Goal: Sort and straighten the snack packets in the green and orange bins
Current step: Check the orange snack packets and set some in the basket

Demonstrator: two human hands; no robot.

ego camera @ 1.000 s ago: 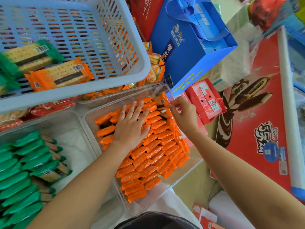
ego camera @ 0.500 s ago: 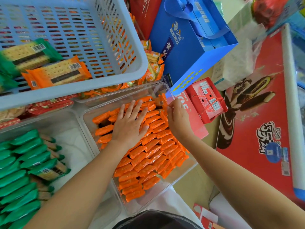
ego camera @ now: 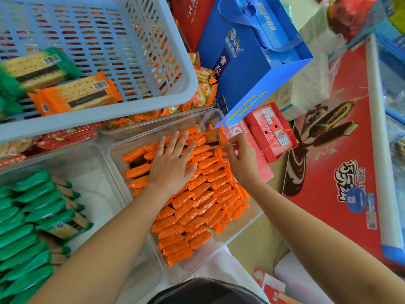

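Packet (ego camera: 215, 138) stands at the bin's (ego camera: 198, 270) far corner, pinched by right fingers (ego camera: 229, 146).

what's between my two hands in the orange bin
Orange packets, packed in rows, fill the gap between the left hand and right hand, seen in the head view.

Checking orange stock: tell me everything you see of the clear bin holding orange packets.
The clear bin is a see-through, plastic-looking rectangular tub, right of the green-packet bin. Orange packets nearly fill it in overlapping rows. The left hand lies flat on them; the right hand pinches a tilted packet at its far corner.
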